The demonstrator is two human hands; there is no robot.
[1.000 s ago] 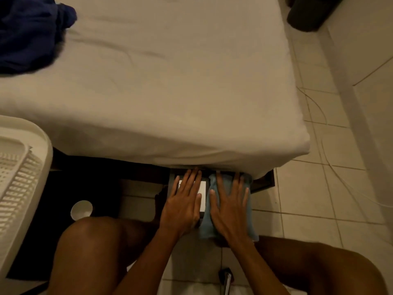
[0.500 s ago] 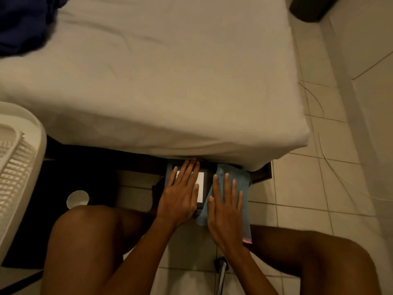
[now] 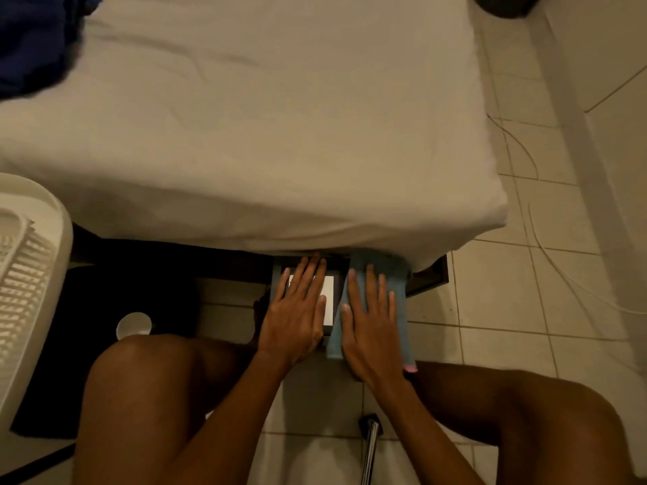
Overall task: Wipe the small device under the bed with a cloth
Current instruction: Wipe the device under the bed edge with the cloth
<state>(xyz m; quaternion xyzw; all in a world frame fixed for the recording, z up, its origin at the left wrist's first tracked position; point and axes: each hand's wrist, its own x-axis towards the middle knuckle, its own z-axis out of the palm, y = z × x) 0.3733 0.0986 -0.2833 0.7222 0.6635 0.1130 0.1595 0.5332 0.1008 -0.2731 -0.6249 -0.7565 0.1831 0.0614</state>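
Right hand (image 3: pixel 371 330) flat, fingers spread, pressing my cloth (image 3: pixel 392 274) against device (image 3: pixel 327 295) just left of it, at bed (image 3: pixel 266 141) edge. Left hand (image 3: pixel 297 309) open, steadying. Best: even pressure, overlapping strokes.

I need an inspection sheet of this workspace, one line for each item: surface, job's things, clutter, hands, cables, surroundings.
Surface: tiled floor, pale, with dark grout lines.
Job's things: small device, dark frame with a white panel, at the bed edge; blue cloth lies beside it, its far end under the sheet.
Clutter: white round cup on the floor; metal rod between the knees.
Hands: left hand flat on the device; right hand flat on the cloth.
Cables: thin wires trail over the tiles right of the bed.
Surroundings: bed with a pale sheet; dark blue fabric on it; white plastic basket on the left.
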